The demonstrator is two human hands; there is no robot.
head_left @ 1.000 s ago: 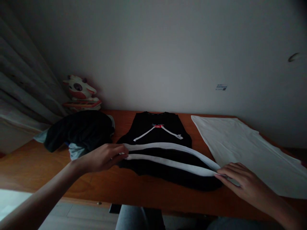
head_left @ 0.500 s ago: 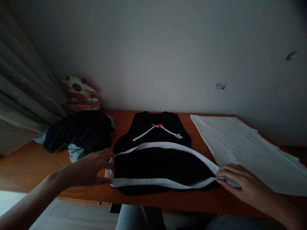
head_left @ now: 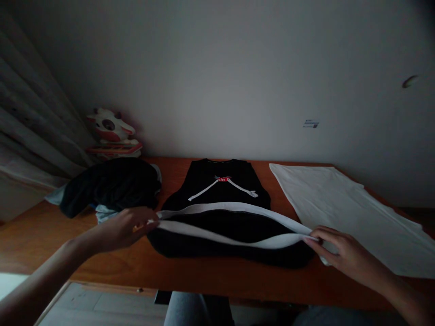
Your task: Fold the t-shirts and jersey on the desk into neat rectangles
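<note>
A black sleeveless top point(head_left: 227, 167) lies on the wooden table in front of me, its neckline toward the wall. Two white strips and a small red print mark its front. Along its near side runs a white hem band point(head_left: 217, 241), which gapes open in a long narrow slit. My left hand point(head_left: 131, 226) pinches the left end of this band between thumb and fingers. At the right end, my right hand point(head_left: 335, 248) grips the band, with a bit of white cloth hanging below the fingers.
On the right a white garment point(head_left: 343, 199) is spread flat on the wooden table point(head_left: 217, 280). A black and grey heap of clothing point(head_left: 112, 185) lies at left, before a cow-shaped toy point(head_left: 110, 129). A curtain point(head_left: 34, 104) hangs at far left; a wall stands behind.
My left hand has closed on the band's left end and moved up and away from me. The near edge of the band has risen toward the far edge, narrowing the opening.
</note>
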